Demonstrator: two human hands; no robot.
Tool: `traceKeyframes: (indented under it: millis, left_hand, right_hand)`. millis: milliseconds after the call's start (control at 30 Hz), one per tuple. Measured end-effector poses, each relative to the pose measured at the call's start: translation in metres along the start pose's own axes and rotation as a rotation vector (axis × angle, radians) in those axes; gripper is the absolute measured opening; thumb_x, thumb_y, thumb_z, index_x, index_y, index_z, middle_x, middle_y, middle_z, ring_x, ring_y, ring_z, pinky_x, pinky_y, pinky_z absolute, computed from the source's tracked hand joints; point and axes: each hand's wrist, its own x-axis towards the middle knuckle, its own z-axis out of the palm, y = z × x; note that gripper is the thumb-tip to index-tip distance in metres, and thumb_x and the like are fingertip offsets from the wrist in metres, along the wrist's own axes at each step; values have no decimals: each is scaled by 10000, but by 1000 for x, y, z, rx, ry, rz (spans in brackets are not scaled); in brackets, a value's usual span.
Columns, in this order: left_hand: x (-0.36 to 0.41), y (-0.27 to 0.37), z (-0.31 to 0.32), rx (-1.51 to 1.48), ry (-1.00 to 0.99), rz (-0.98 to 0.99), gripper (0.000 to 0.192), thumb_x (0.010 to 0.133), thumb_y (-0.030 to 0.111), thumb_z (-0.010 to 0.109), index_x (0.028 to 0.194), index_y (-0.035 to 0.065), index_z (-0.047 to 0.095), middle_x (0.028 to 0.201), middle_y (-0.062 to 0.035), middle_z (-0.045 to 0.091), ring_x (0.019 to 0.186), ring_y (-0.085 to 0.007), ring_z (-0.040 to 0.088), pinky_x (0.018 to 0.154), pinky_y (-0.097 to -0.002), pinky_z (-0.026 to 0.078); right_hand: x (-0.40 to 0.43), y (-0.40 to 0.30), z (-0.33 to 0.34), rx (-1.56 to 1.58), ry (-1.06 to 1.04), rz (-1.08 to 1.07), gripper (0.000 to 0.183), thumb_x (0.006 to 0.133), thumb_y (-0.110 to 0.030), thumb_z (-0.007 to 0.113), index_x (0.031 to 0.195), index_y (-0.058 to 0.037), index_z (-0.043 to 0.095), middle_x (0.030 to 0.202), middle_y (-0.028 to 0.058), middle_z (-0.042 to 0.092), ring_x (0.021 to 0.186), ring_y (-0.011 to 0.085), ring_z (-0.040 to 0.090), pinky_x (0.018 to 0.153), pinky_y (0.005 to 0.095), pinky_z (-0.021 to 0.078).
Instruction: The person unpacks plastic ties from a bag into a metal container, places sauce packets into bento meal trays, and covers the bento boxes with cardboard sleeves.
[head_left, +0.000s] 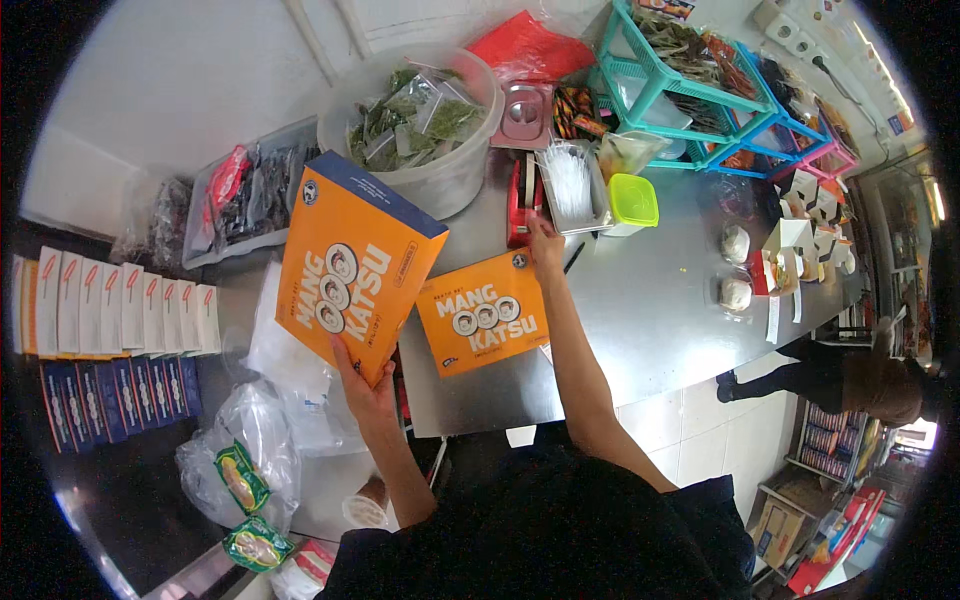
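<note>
My left hand (367, 390) grips the lower edge of an orange cardboard meal box (356, 270) with dark blue sides, holding it tilted above the counter. A second, similar orange box (480, 311) lies on the steel counter (645, 300) near its front edge. My right hand (547, 240) reaches past that box to the front end of a red tape dispenser (517, 202), fingers touching it. Whether a strip of tape is between those fingers is too small to tell. A black pen (574, 256) lies just right of the right hand.
Behind stand a large plastic tub (480, 165) of bagged greens, a metal tray (581, 217) of white sticks and a lime-lidded container (634, 201). Left are stacked folded boxes (127, 307) and plastic bags (247, 450). Filled food boxes (787, 259) sit right; a person (817, 375) stands beyond.
</note>
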Motion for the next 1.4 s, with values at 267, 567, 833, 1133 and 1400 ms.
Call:
traceKeyframes:
  millis: [267,567,833,1133,1400]
  left_hand:
    - [38,-34,-9,51,-8,81,360,862,283,508,1191,152,442,1082,-63,516,729,-153,510,454,-219,393]
    - [34,-50,31,112,-219,-16,354,863,240,493,1199,150,432,1080,-76,501,741,-160,501,476,-220,407]
    - [44,-68,-14,67,-651,-56,353,863,202,479,1207,147,424,1079,-87,488,751,-166,492,495,-221,420]
    - [-69,-11,69,-342,-517,-575,419,856,451,479,1108,116,479,931,-27,570,742,-127,539,445,-183,381]
    - [-83,-2,63,-418,-621,-779,409,877,408,456,1099,64,450,879,-51,549,724,-155,536,427,-187,393]
  right_hand:
    - [-18,34,-54,61,-284,-411,329,825,-195,503,1142,-105,491,1047,24,564,902,132,541,738,312,453]
    - [-50,-49,-36,-1015,55,-309,98,724,-107,547,793,-40,565,812,143,569,819,291,555,751,418,390]
    - [-195,-166,-71,-289,-439,-849,128,725,-77,603,841,-29,580,867,107,563,871,288,535,763,376,430]
    - [-239,-244,-36,-584,-523,-961,150,774,-166,623,744,-31,562,711,106,523,601,287,529,525,354,411]
    - [-222,-237,-40,-588,-518,-895,366,631,-325,750,523,-76,505,470,31,463,419,180,460,416,298,328]
